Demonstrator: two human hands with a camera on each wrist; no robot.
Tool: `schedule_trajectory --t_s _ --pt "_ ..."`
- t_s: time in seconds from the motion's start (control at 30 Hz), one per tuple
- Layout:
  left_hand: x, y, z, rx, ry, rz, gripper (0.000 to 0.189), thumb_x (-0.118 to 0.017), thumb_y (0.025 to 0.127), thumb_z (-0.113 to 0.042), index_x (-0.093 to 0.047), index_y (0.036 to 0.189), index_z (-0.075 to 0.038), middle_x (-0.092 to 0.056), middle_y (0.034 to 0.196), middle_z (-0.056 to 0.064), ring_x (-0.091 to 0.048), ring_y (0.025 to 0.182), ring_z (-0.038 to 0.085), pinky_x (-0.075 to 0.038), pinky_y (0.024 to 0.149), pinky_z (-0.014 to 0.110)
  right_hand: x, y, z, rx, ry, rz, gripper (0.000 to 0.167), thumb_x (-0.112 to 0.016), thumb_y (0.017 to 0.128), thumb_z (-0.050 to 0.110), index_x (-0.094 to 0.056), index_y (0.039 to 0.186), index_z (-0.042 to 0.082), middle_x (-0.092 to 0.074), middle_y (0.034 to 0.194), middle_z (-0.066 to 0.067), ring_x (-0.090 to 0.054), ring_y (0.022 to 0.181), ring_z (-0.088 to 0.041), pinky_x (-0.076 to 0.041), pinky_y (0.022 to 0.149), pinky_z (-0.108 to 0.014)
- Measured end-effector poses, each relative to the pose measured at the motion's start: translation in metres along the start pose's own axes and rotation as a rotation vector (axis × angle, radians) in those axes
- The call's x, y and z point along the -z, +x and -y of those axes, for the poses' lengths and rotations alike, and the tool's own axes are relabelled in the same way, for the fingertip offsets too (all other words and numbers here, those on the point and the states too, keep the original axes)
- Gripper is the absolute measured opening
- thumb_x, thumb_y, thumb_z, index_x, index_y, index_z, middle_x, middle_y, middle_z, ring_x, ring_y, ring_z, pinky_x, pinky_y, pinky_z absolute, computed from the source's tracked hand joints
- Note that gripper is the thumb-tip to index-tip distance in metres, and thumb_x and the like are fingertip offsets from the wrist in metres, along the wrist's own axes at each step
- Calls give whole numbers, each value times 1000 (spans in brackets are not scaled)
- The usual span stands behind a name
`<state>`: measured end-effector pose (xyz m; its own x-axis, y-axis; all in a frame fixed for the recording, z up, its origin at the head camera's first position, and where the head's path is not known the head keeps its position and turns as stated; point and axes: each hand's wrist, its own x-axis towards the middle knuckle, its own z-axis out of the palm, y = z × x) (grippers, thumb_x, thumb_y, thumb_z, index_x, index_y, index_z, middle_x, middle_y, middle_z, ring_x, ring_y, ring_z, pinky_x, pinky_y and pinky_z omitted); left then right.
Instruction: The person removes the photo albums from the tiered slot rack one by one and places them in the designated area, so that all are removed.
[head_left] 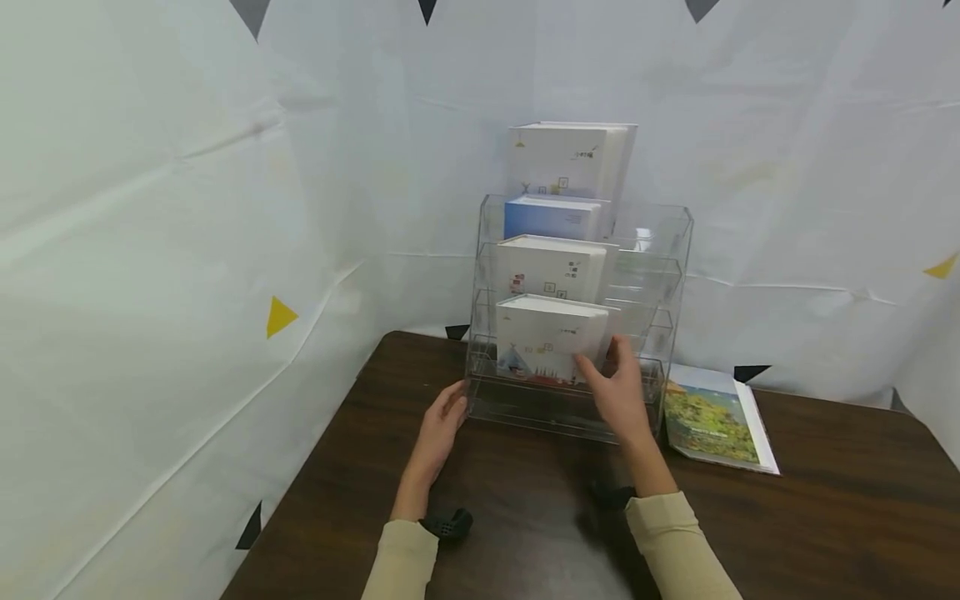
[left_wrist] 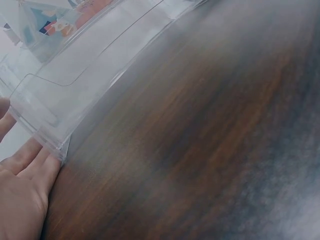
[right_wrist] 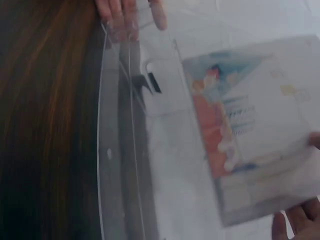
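A thick white book [head_left: 546, 337] with a picture along its bottom stands in the front tier of a clear acrylic rack [head_left: 577, 412]. My right hand [head_left: 618, 392] holds it by its right side, thumb on the front cover and fingers round the far edge. In the right wrist view this book [right_wrist: 270, 110] shows through the clear plastic, with part of the right hand [right_wrist: 302, 220] at its edge. My left hand [head_left: 438, 429] rests against the rack's lower left side. Seen from the left wrist, the fingers of the left hand [left_wrist: 25, 200] lie straight along the rack's corner.
Behind the front book stand another white book [head_left: 547, 271], a blue one [head_left: 547, 219] and a taller white one [head_left: 558, 158], each on a higher tier. Right of the rack, a book with a green landscape cover [head_left: 712, 421] lies on the dark wooden table [head_left: 840, 500]. White sheeting [head_left: 810, 208] hangs behind.
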<state>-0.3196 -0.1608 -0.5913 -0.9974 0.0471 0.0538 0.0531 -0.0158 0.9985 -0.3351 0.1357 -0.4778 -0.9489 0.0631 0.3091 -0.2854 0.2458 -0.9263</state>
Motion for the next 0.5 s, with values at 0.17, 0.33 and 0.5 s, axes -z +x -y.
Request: schedule_trajectory --t_s 0.17,0.33,0.5 --pt "0 -2 1 7 6 -10 48 -52 116 -32 -48 161 -17 -45 170 9 -42 159 31 -38 129 53 6 3 -6 -48 -21 44 58 -72 106 32 -45 153 10 -62 145 -17 -63 126 -30 -51 88 -14" --pt "0 -1 1 -2 4 -6 47 -52 116 -32 -48 161 -16 -45 169 11 -42 158 32 -37 129 54 9 4 -11 -45 -4 52 56 -73 106 31 -49 153 9 -62 147 -17 -63 130 -32 -51 89 -13" --pt "-1 1 1 -6 5 0 48 -52 116 -33 -48 161 -16 -45 169 13 -42 158 33 -37 129 55 6 4 -13 -10 9 52 52 -72 107 25 -49 149 5 -61 145 -19 -63 128 -34 -53 86 -12"
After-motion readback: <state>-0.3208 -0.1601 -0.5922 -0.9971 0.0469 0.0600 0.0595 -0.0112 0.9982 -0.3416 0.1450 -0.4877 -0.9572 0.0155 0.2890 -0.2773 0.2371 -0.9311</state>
